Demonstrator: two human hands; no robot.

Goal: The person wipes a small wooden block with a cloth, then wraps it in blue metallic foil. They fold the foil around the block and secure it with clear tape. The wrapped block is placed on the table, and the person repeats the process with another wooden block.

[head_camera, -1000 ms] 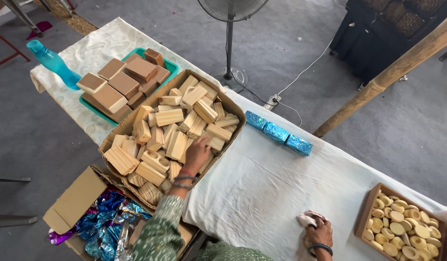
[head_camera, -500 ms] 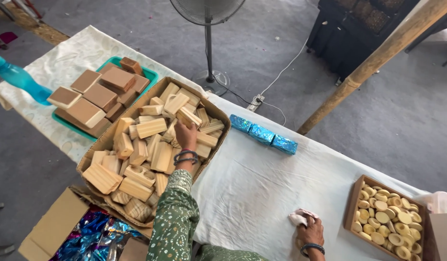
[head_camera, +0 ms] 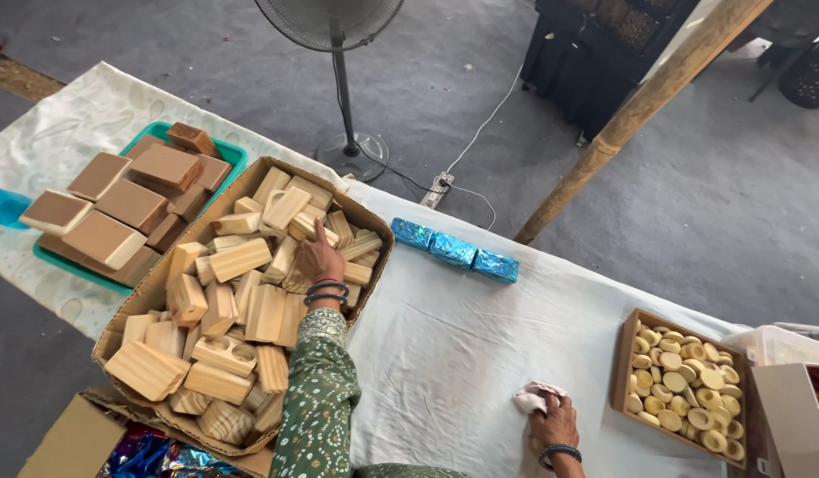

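The wooden blocks (head_camera: 241,292) lie heaped in a big open cardboard box (head_camera: 378,232) at the left end of the bench (head_camera: 462,354), stacked loosely at all angles, so any one I want has to be picked off the top. My left hand (head_camera: 319,258) is down among them near the far right corner of the box, fingers spread flat over a block, touching it but not closed round anything. My right hand (head_camera: 553,423) is well apart from it, at the near edge of the bench, bunched on a small pinkish cloth (head_camera: 533,396) and pressing it to the white sheet, which keeps the cloth ready while the other hand searches.

Beyond the box, a green tray (head_camera: 228,152) carries darker brown blocks (head_camera: 130,199), kept separate from the pale ones. Three blue foil-wrapped packs (head_camera: 453,250) sit in a row just beside the box. A shallow wooden tray (head_camera: 623,354) of small round wooden pieces (head_camera: 684,389) sits at my right, near the cloth hand. A standing fan (head_camera: 338,80) is on the floor behind the bench.
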